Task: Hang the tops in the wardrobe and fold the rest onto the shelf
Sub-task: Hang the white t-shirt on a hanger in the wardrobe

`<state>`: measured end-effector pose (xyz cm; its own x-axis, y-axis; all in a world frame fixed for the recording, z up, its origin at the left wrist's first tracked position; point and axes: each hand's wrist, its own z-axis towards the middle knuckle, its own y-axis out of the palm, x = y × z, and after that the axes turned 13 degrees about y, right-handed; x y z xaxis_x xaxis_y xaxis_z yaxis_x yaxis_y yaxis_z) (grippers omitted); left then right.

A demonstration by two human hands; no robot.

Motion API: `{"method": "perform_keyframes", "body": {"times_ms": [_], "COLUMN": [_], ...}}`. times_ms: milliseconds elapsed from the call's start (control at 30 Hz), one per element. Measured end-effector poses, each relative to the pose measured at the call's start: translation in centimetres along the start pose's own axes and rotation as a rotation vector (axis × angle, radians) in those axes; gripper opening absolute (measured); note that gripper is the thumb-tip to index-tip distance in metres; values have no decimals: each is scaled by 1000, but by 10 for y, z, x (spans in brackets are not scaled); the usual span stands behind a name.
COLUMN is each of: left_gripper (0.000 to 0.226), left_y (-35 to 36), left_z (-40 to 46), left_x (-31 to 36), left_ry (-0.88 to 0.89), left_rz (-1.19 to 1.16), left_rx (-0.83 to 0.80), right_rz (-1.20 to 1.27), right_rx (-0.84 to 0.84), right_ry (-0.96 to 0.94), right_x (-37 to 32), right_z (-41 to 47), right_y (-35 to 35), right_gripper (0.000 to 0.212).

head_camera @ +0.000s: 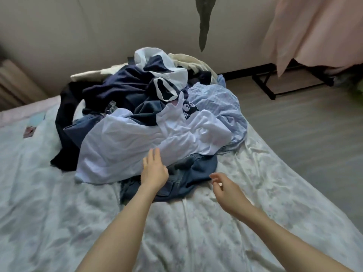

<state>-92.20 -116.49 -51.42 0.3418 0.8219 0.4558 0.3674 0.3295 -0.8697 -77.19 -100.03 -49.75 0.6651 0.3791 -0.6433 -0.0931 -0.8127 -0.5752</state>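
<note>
The clothes pile (149,107) sits in a heap on the bed (49,193), with a dark top on its left side and a big white shirt (121,146) across the front. The left hand (154,170) reaches over blue jeans (194,171) with flat fingers, holding nothing. The right hand (225,190) hangs just beside the jeans, loose and empty.

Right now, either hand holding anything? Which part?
Nothing is held. The left hand is open, fingers straight, over the jeans at the white top's hem. The right hand hovers open above the sheet.
</note>
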Motion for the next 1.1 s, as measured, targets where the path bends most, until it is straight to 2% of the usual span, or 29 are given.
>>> {"method": "perform_keyframes", "body": {"times_ms": [133, 200, 267, 333, 433, 500, 567, 633, 667, 700, 767, 867, 900, 967, 1033, 1100], "left_gripper": [78, 61, 33, 25, 23, 27, 23, 7, 12, 27, 38, 9, 12, 31, 51, 69], "left_y": [24, 30, 30, 29, 25, 20, 11, 3, 0, -7, -12, -17, -18, -24, -30, -32], "left_z": [38, 46, 45, 31, -19, -62, -94, -124, -135, -152, -167, -185, -186, -198, -204, -214], "left_x": [-9, -11, -5, 9, 44, 67, 84, 96, 98, 105, 106, 116, 118, 138, 159, 192], "left_ry": [-33, -42, -26, 28, 315, 536, 635, 668, 661, 629, 495, 335, 307, 347, 468, 651], "left_rz": [108, 103, -47, -213, -357, -404, -387, -364, -368, -380, -443, -450, -466, -490, -469, -447], "left_rx": [40, 127, 251, 342, 385, 286, 161, 116, 118, 112, 149, 309, 318, 293, 217, 7], "right_rz": [27, 37, 60, 134, 510, 860, 1077, 1013, 946, 873, 749, 487, 411, 274, 152, 44], "right_rx": [1, -15, -21, -35, -185, -395, -523, -379, -270, -181, -121, -71, -64, -23, -6, 42], "right_ry": [4, 19, 19, 49, 227, 331, 326, 404, 435, 424, 345, 223, 170, 60, 2, -12], "right_x": [14, 19, 17, 10, -16, -34, -48, -53, -52, -46, -29, 7, 16, 36, 53, 78], "right_z": [31, 39, 40, 40, 30, 18, 9, -12, -22, -39, -61, -107, -117, -154, -185, -221], "right_y": [19, 23, 22, 14, -7, -24, -35, -40, -41, -46, -51, -71, -77, -107, -134, -165], "right_gripper": [34, 33, 31, 29, 31, 33, 34, 17, 13, 19, 26, 23, 23, 28, 38, 42]}}
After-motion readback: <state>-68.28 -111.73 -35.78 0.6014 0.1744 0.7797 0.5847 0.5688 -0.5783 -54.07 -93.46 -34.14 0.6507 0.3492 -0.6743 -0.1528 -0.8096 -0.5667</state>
